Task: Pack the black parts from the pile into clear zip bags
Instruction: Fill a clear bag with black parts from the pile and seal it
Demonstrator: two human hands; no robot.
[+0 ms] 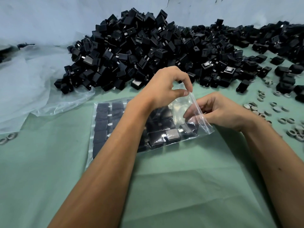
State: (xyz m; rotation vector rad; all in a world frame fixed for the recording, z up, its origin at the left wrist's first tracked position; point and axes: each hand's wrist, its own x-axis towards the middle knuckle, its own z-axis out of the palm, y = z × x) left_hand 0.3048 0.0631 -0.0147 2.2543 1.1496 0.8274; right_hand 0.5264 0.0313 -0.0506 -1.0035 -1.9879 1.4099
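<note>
Green cloth covers the table (164,195). Left hand (164,89) pinches the clear zip bag (189,112); right hand (218,111) holds its mouth. Black parts pile (139,51) sits far, by a pale wall (49,17).

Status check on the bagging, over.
Left hand pinches zip bag mouth open. Right hand pushes black part inside. Bag nearly full. Pile behind, nothing blocking.

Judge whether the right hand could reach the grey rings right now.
Probably not at once: the right hand is inside the clear zip bag mouth; once withdrawn, the grey rings lie unobstructed beside it.
</note>
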